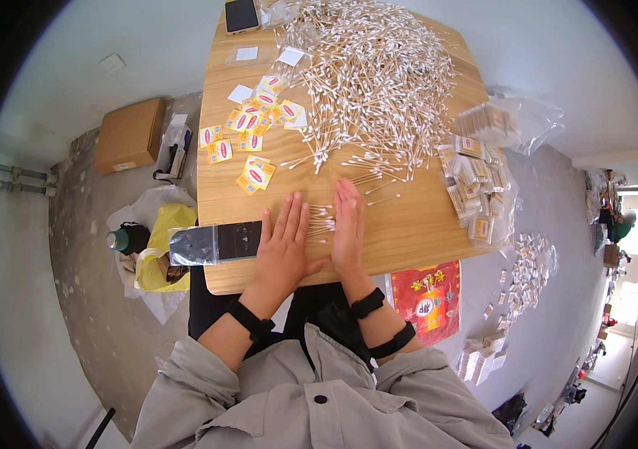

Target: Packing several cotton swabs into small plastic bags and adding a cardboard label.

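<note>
My left hand (283,241) lies flat near the table's front edge, fingers stretched out. Beside it, my right hand (347,232) stands on its edge with straight fingers. Between the two palms lies a small bunch of cotton swabs (322,224), roughly lined up crosswise; the hands flank them without gripping. A black flat strip in a clear plastic sleeve (218,243) reaches over the left table edge, its right end close to my left fingers. Farther off spreads a large heap of cotton swabs (379,82). Several yellow-and-white printed cards (257,173) are scattered left of it.
A phone (242,15) rests at the far left corner of the wooden table (401,251). Clear bags of packed swabs (476,179) line the right edge. On the floor are a cardboard box (130,135), a yellow bag (173,224), and a pile of small packets (532,273).
</note>
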A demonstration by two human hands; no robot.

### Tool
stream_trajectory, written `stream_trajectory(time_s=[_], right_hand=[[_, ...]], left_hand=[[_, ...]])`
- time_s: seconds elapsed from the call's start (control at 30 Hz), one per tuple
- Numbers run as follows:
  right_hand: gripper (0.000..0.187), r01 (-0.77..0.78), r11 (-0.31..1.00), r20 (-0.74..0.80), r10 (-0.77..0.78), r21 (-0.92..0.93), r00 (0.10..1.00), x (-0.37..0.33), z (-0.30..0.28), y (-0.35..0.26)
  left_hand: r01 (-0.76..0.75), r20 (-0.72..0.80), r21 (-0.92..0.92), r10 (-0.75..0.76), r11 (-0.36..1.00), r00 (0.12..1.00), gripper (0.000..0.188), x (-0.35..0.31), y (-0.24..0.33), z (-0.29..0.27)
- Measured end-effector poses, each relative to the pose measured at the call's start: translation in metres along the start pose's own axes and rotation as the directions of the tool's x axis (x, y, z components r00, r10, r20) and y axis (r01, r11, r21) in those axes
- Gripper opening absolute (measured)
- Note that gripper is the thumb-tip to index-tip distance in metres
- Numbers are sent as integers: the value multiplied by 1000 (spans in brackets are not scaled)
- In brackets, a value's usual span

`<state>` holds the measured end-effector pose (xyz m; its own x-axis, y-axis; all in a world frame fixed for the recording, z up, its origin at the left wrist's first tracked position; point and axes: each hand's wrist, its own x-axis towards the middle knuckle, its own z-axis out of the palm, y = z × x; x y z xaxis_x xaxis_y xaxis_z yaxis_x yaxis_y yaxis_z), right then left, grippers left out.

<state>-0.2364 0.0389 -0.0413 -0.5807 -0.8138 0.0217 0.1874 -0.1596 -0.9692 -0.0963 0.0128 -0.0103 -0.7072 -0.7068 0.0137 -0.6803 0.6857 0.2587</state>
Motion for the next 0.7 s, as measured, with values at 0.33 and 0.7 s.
stream_trajectory(time_s=[0.33,0.7], right_hand=[[51,-11,995,28,14,-96,1000,3,16,-17],[24,205,656,174,-113,-726,978,4,-14,-33]], left_hand=[[-3,8,-3,3,1000,1000,109,-4,7,-4],[84,-93,-25,-86,996,992,110,11,4,10]])
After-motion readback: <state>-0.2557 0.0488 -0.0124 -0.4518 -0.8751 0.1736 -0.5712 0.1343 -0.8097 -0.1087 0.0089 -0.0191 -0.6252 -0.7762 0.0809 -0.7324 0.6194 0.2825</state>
